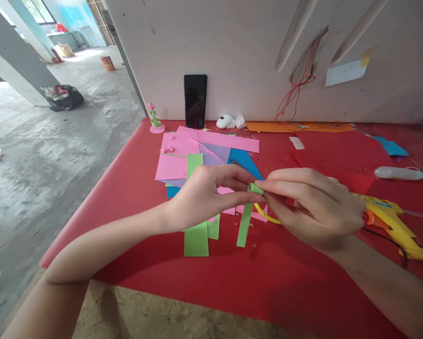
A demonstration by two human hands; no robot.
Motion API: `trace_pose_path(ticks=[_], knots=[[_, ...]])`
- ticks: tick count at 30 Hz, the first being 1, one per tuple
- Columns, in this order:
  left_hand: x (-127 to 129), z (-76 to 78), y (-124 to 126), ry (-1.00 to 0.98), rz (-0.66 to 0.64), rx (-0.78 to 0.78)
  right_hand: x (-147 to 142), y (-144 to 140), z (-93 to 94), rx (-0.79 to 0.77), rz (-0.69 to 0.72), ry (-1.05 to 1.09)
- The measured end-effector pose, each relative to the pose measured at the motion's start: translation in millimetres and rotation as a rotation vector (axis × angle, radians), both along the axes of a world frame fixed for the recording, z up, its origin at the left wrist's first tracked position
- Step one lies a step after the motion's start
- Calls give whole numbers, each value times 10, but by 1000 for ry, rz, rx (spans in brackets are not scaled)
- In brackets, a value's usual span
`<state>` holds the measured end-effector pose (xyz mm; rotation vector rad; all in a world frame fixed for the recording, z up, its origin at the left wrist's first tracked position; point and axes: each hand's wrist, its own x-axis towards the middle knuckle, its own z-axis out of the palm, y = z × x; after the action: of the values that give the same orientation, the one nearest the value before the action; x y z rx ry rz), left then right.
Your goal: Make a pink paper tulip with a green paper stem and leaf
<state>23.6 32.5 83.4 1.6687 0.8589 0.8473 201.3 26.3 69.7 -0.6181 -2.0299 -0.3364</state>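
A light green strip [245, 227] is rolled into a small coil at its upper end, and its loose tail hangs down over the red table. My left hand [211, 193] pinches the coil from the left between thumb and fingers. From the right, my right hand [310, 202] holds the same coil with its fingertips. Under and behind my left hand lie green sheets [196, 240], pink sheets [174, 162] and a blue piece [244, 162]. A yellow loop [267, 215], partly hidden by my right hand, curves just below the fingers.
A yellow glue gun [398, 226] lies right of my right hand, its cord trailing. A white bottle [402, 173] is beyond it. At the back stand a phone [195, 101] and a small pink paper flower [153, 117]; a white object [225, 121] lies nearby.
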Motion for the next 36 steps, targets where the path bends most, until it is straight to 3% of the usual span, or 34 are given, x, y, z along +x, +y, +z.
trace_pose_path(ticks=[7, 12, 16, 28, 32, 36], knots=[[-12, -28, -2, -29, 14, 72, -3, 50, -33, -340, 142, 182], [-1, -18, -6, 3, 1, 14, 15, -6, -25, -186, 37, 112], [5, -3, -11, -11, -3, -13, 29, -20, -29, -85, 36, 52], [-24, -12, 8, -49, 24, -5, 15, 18, -38, -272, 113, 167], [-14, -1, -1, -33, -4, -68, 15, -25, -6, -76, 11, 73], [-1, 10, -1, -76, -3, -122, 11, -8, 12, 86, 12, -18]])
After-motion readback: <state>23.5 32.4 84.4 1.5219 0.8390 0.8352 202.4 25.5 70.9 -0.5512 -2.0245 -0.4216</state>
